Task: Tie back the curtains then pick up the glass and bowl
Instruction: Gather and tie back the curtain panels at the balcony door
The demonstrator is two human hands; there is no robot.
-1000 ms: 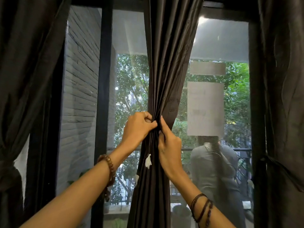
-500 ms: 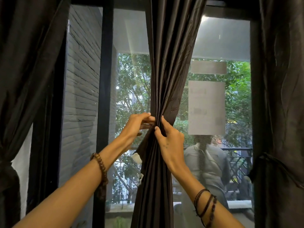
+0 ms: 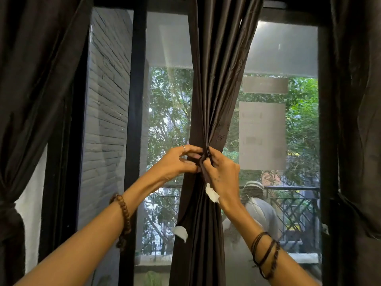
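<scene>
head view, nearest first: my two forearms reach up from the bottom edge, a beaded bracelet (image 3: 123,217) on the left wrist and dark cord bands (image 3: 266,252) on the right. both meet at the waist of the middle curtain (image 3: 208,100), which hangs gathered down the centre of the window. my left hand (image 3: 175,164) has its fingers curled in, pinching the dark tie band (image 3: 203,159) where it wraps the bunched folds; my right hand (image 3: 222,174) grips the same band and the cloth from the other side. two white tags (image 3: 212,194) dangle below the hands. beyond, the left curtain (image 3: 31,100) and right curtain (image 3: 358,100) hang at the window's side edges, each pinched in low down. past the glass pane (image 3: 169,120) are a grey brick wall, trees and a railing.

i judge i am mid-knot on this curtain. next i need to cinch the band tight without the folds slipping. the glass and bowl are not in sight.
</scene>
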